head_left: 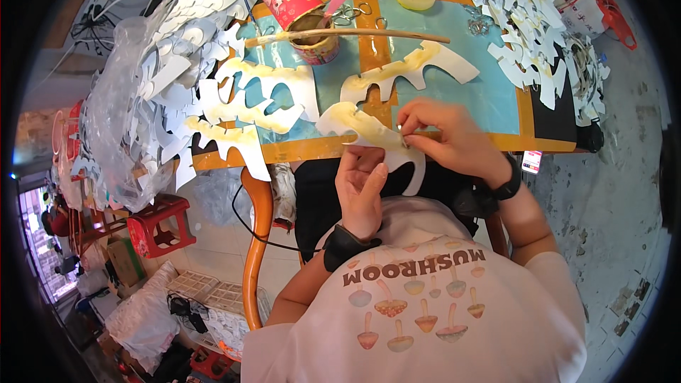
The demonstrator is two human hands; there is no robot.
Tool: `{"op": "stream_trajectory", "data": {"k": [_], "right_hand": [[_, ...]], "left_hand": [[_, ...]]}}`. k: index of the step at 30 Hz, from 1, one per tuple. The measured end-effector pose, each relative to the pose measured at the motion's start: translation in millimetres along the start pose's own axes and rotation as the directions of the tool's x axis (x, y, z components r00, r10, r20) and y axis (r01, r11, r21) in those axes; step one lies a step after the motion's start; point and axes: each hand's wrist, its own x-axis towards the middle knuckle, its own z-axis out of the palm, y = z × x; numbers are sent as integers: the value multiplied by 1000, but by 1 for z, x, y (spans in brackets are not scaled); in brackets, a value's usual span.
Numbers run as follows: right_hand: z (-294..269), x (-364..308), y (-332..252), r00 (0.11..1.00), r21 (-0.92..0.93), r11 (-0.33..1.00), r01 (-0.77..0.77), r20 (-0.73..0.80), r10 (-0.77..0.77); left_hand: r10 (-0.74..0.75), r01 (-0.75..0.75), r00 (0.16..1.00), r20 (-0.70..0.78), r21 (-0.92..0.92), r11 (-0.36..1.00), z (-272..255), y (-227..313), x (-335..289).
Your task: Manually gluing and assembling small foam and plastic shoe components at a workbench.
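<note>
1. White cutout, one. Located at the near edge of the table, right of that edge's middle; upper part over the tabletop, lower tail hanging beyond it.
2. Left hand, one. Fingers curled against the cutout's lower edge, apparently holding it; thumb raised a little apart.
3. Right hand, one. Thumb and forefinger drawn together at the cutout's right part; blurred, so whether they pinched the sheet itself or something small could not be told.
4. Hazard, slipping: with the tail unsupported past the near edge, a loosened left hold could have let the piece drop towards the lap.
5. Hazard, creasing: the narrow prongs looked thin and might have bent under a hard pinch.
6. Hazard, smearing: if the yellowish coating was wet, fingers could have marked it, or neighbouring cutouts by the near left corner could have stuck together.
7. Hazard, tipping: the red can leaned above a pot towards the far edge; a knock to the wooden stick beside them might have upset both.
8. Appearance of the cutout: flat, white, curved in outline, with pointed prongs and rounded notches; a patchy yellow band along its upper side, lower tail plain.
</note>
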Motion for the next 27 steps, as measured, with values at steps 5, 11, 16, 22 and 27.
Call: {"op": "stream_trajectory", "data": {"k": [5,11,16,22,27], "right_hand": [[-22,4,-37,983,-419,896,145,164,-82],[-6,25,-26,944,-636,717,284,315,-94],[13,34,11,936,-705,617,350,252,-244],[16,26,23,990,-446,884,140,62,-126],[12,27,29,998,-254,966,54,58,-40]], "left_hand": [[-7,7,996,88,3,1000,-19,-13,1],[-173,184,973,-150,61,981,-4,-2,-5],[-447,430,895,-3,277,859,-41,10,-9],[246,-514,852,462,827,227,-9,38,12],[240,-583,785,571,812,-22,-8,17,65]]}}
